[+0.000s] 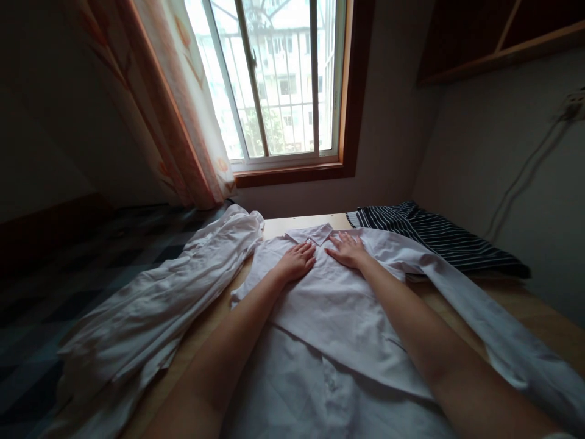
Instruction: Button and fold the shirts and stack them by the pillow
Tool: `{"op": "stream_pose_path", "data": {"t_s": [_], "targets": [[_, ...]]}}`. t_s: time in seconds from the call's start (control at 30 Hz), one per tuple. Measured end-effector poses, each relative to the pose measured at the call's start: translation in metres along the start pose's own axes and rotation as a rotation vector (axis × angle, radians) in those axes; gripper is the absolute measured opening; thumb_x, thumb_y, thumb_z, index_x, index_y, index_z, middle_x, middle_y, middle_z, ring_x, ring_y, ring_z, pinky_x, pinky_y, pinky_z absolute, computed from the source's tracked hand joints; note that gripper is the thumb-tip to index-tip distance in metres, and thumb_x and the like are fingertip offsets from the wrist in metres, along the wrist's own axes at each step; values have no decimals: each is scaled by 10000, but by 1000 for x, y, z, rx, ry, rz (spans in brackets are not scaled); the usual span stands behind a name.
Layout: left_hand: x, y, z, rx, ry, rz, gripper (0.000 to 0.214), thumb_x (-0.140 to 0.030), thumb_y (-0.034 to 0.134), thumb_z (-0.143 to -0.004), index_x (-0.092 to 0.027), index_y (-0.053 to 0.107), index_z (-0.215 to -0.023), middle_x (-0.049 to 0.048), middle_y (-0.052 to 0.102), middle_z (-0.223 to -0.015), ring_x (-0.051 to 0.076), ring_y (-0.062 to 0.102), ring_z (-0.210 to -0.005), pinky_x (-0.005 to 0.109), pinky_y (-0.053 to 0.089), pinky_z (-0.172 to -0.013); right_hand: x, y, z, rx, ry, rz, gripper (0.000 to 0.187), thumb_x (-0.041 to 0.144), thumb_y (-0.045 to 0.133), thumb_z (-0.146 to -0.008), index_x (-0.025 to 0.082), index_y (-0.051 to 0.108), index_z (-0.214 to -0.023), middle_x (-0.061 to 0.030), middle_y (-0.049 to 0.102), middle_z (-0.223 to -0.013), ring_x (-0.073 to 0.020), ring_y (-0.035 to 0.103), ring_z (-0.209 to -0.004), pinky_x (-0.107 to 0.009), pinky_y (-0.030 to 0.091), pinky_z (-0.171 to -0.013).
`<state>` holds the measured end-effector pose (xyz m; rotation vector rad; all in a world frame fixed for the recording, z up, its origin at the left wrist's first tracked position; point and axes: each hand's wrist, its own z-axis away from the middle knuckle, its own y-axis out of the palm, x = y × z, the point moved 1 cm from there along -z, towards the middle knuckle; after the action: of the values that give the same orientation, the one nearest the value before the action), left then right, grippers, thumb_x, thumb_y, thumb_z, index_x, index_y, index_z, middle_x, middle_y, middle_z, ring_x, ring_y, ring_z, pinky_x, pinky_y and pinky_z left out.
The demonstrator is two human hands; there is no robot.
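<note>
shirt is spread on the wooden surface — its front is touched near the collar by the left hand and the right hand, each grip flat and unclenched.

Shirt: white, long-sleeved, collared garment of thin woven cloth, spread out flat
Collar: pointed, folded down, close to the far edge of the pale wooden tabletop
Body: lightly creased, a slanting fold edge across its middle, lower part running toward the near edge
Right-hand sleeve: stretched out toward the tabletop's near right corner, wrinkled near the shoulder
</note>
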<state>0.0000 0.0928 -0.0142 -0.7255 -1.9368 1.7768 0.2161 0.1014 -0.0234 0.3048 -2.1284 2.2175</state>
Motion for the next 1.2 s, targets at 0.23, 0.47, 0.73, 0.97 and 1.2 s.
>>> {"op": "stream_pose_path", "data": {"t_s": [0.23,0.47,0.73,0.97,1.2], "targets": [[-6,-2,3,55,-60,-15,605,-473,281,-1013,-167,363,-1529,94,289,-1618,226,230,-1510,402,172,-1232,0,-2,0,16,-37,-3,799,763,210,-917,316,249,-1578,-115,124,-1670,-302,69,-1533,-588,45,-1186],[-23,-19,12,-79,-13,-173,559,-362,332,-994,-30,492,-1414,192,446,-1521,265,327,-1469,396,161,-1238,0,-2,-1,12,-51,4,793,755,213,-923,308,261,-1577,-116,132,-1668,-297,74,-1533,-555,49,-1198],[-26,-22,58,46,-206,-26,593,-429,307,-1002,-104,439,-1480,169,369,-1574,312,279,-1486,481,230,-1211,1,-3,-3,17,-55,15,789,753,211,-925,312,255,-1578,-109,130,-1670,-299,80,-1532,-556,51,-1198],[-26,-25,79,121,-301,13,618,-586,279,-990,-298,361,-1532,85,224,-1645,330,152,-1522,641,109,-1179,2,-3,-10,4,-66,2,770,734,235,-935,306,270,-1574,-126,147,-1664,-298,93,-1530,-550,57,-1199],[-29,-25,75,131,-337,4,621,-579,259,-993,-305,325,-1546,75,187,-1655,315,125,-1529,648,79,-1178,8,-9,0,-176,-89,98,675,626,317,-974,262,365,-1540,-134,277,-1626,-306,249,-1488,-513,138,-1192]]}}
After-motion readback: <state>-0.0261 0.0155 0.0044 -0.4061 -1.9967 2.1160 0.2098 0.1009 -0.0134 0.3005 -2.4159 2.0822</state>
